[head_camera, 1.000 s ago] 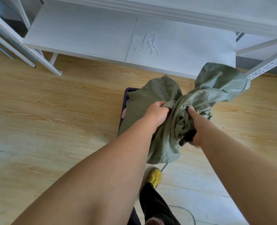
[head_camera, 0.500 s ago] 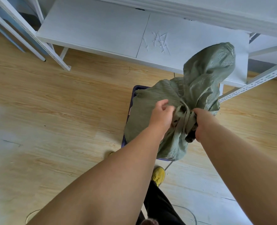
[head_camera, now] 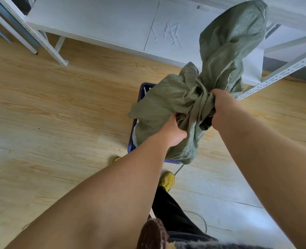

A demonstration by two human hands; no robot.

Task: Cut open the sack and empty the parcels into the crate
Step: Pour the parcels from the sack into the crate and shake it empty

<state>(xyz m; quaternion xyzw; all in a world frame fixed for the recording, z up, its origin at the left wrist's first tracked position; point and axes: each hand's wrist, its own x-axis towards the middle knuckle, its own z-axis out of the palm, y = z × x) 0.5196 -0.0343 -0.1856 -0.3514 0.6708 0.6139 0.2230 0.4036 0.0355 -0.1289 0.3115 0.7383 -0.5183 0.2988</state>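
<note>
**Both hands bunch the green sack above the blue crate**

The green woven sack (head_camera: 168, 105) hangs limp and crumpled over the blue crate (head_camera: 131, 141), covering nearly all of it; only the crate's left wall and a strip of its near rim show. One end of the sack rises up and to the right, in front of the white shelf board (head_camera: 103, 20), while the lower folds droop down past the crate's near edge.

The left hand (head_camera: 173, 131) grips the sack from below and the near side, its fingers curled into the folds and largely hidden by the cloth. The right hand (head_camera: 222, 110) clutches a gathered bunch of the sack just to the right, fingers wrapped tight around the twisted fabric. The two hands sit close together, with a narrow band of bunched cloth between them.

A little white shows inside the crate along its left wall; what it is cannot be told. The crate stands on a pale wooden floor (head_camera: 59, 114), just in front of the shelf. A yellow shoe (head_camera: 166, 180) is planted near the crate's near side, above a black trouser leg (head_camera: 170, 212).
</note>
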